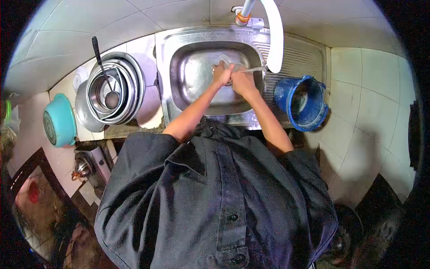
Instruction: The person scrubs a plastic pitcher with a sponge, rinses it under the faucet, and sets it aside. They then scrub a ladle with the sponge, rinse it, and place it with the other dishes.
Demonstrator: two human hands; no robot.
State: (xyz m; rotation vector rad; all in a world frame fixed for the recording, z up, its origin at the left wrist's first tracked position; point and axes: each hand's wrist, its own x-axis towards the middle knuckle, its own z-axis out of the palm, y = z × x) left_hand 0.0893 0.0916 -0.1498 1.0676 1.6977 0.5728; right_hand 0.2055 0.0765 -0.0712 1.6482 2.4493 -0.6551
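Both hands are inside a stainless steel sink [188, 96], close together near its middle. My left hand [221, 74] is closed around a clear, pale thing [225, 58] whose exact kind I cannot make out. Against the same thing, on its right side, my right hand [242, 80] is closed too, with its fingertips partly hidden. A thin stream of water [256, 69] runs between the spout and my right hand. The white faucet spout [275, 40] hangs over the sink's right rim.
A blue bucket [289, 101] stands on the ribbed drainboard [304, 58] at right. Left of the sink, nested metal pots [134, 83] hold a black-handled ladle [111, 99]. Beyond them a turquoise basin [67, 121] rests on its side. Tiled walls [183, 18] enclose the counter.
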